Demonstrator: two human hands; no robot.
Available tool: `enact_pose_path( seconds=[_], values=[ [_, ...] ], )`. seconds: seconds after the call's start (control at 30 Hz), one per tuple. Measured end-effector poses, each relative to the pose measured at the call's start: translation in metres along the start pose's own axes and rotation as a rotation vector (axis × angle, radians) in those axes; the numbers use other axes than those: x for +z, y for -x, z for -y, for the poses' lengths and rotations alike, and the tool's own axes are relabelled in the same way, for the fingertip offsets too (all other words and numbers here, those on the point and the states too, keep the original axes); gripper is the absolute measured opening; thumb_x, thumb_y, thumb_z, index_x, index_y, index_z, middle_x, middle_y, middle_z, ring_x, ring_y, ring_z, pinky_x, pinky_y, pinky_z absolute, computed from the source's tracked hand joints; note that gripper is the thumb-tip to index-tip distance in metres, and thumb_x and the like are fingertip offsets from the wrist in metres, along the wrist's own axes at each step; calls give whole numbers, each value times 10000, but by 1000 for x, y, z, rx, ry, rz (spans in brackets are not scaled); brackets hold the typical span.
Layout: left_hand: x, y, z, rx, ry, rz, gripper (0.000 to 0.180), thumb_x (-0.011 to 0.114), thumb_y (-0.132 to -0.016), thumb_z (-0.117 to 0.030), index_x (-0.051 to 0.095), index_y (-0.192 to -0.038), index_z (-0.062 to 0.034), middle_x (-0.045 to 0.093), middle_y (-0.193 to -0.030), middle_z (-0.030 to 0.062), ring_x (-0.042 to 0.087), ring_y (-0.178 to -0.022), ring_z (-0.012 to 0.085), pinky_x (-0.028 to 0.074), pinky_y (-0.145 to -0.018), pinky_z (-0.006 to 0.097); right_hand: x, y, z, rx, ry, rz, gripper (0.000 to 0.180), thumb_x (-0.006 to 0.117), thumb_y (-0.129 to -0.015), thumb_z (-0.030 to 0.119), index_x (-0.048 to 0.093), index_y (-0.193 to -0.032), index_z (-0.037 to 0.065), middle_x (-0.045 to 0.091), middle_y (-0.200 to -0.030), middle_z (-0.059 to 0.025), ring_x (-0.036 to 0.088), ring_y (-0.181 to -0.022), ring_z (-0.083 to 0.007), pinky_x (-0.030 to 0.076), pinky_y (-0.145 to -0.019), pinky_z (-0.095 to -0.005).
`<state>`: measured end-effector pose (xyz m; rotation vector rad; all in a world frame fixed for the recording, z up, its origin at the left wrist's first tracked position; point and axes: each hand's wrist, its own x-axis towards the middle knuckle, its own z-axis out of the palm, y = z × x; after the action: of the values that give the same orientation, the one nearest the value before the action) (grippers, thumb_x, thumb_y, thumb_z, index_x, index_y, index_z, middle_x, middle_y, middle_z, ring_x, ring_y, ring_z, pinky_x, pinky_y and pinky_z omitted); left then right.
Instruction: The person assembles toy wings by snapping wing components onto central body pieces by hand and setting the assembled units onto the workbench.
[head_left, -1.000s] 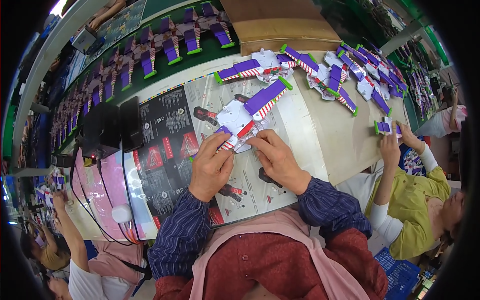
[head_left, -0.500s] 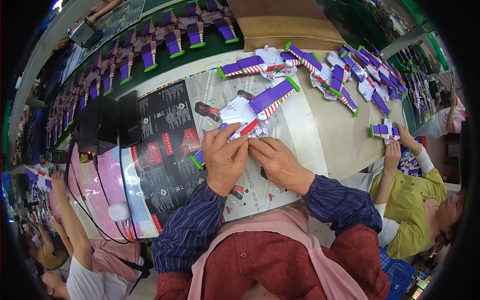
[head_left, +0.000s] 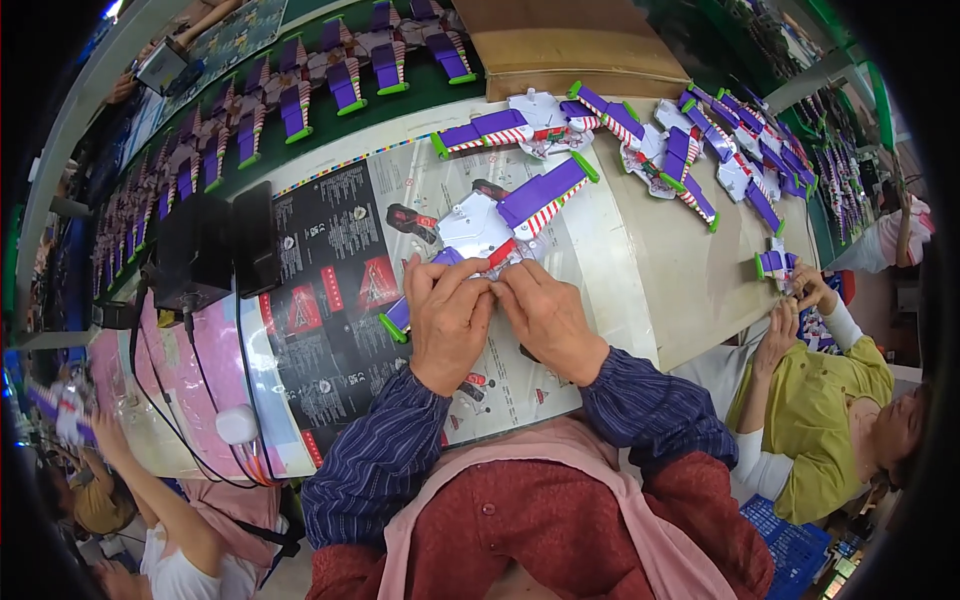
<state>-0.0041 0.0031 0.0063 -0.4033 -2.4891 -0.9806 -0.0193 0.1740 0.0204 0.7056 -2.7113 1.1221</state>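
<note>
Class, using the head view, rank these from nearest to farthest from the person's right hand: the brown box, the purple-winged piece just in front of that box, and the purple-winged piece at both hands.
From the right hand:
1. Piece at both hands: right beside it, toward upper left.
2. Piece in front of the box: farther up the table.
3. Brown box: beyond that piece, at the top.

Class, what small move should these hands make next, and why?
Probably a gentle press by the right hand while the left hand steadies the purple-winged toy piece: both hands' fingers gather at its near edge, beside the red part.
</note>
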Motion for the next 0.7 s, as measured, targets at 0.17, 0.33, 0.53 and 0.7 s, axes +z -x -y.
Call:
enact_pose_path(
  seconds=[0.17, 0.33, 0.53, 0.7],
  values=[
    [-5, -1, 1, -33, 64, 57, 140, 770, -830, -15, 755, -961, -63, 743, -1187, 5, 575, -1059, 292, 335, -1156, 580, 5, 1, -9, -31, -81, -56, 81, 703, -950, 12, 659, -1018, 2, 653, -916, -142, 682, -760, -352, 541, -623, -415],
    [-9, -6, -1, -27, 34, 85, 153, 772, -819, -2, 753, -964, -45, 728, -1224, 29, 568, -1092, 318, 408, -1108, 509, 7, -4, -12, -152, -171, -158, 169, 712, -907, -20, 669, -1060, 37, 655, -1002, -122, 701, -802, -344, 564, -636, -420],
    [-24, -7, 10, 74, 51, 118, 292, 767, -792, 28, 780, -1077, -34, 702, -1277, 123, 552, -1258, 401, 501, -1038, 448, 7, -2, -16, -138, -68, -48, 172, 711, -879, -73, 660, -1020, 11, 651, -1006, -140, 698, -815, -349, 571, -662, -413],
    [-34, 4, 4, 159, -61, 226, 374, 734, -783, 39, 778, -1145, -41, 648, -1376, 166, 534, -1335, 420, 510, -1065, 476, 1, -7, -14, -133, 15, 27, 161, 702, -878, -53, 637, -1013, 8, 628, -1003, -139, 690, -812, -371, 573, -655, -438]
  ],
)
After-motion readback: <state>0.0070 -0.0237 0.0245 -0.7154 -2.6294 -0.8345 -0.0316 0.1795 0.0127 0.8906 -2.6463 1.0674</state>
